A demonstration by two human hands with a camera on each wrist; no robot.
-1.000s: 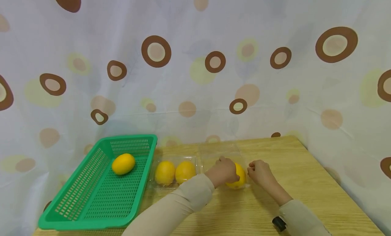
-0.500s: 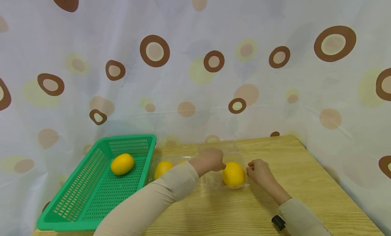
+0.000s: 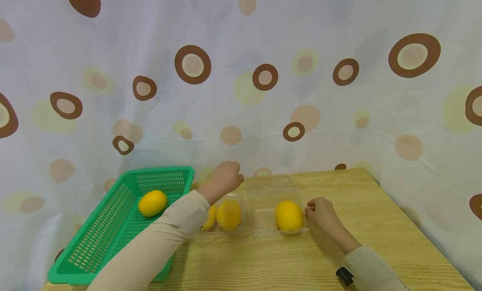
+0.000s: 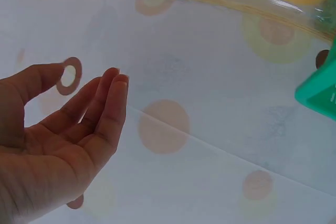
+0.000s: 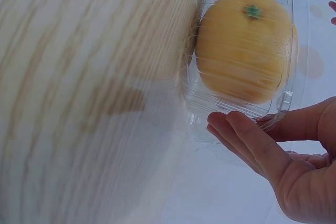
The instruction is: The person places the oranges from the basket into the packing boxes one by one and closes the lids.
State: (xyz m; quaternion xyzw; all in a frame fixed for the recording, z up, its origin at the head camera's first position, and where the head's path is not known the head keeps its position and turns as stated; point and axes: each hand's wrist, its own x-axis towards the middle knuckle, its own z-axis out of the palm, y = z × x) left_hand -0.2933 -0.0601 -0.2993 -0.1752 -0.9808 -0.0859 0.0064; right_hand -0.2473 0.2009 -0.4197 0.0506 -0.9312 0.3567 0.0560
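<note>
My left hand (image 3: 222, 180) is in the air above the left clear plastic box (image 3: 241, 199). Its fingers (image 4: 113, 103) are loosely bent and hold nothing. Inside that box sit two yellow fruits (image 3: 229, 214), one partly hidden by my sleeve. To the right stands another clear plastic box (image 3: 263, 220) with its lid (image 3: 271, 184) raised at the back. One round yellow-orange fruit (image 5: 244, 45) with a green star-shaped stem end lies at its right side. My right hand (image 3: 324, 215) pinches this box's right edge between thumb and fingers.
A green plastic basket (image 3: 94, 224) stands at the left, with one yellow fruit (image 3: 152, 203) in it. My left sleeve passes over its right side. Behind the wooden table (image 3: 339, 190) hangs a spotted curtain (image 3: 233, 103).
My left hand has let go of the fruit in the right box and moved left and up, over the left box. The right hand has stayed at the box's edge.
</note>
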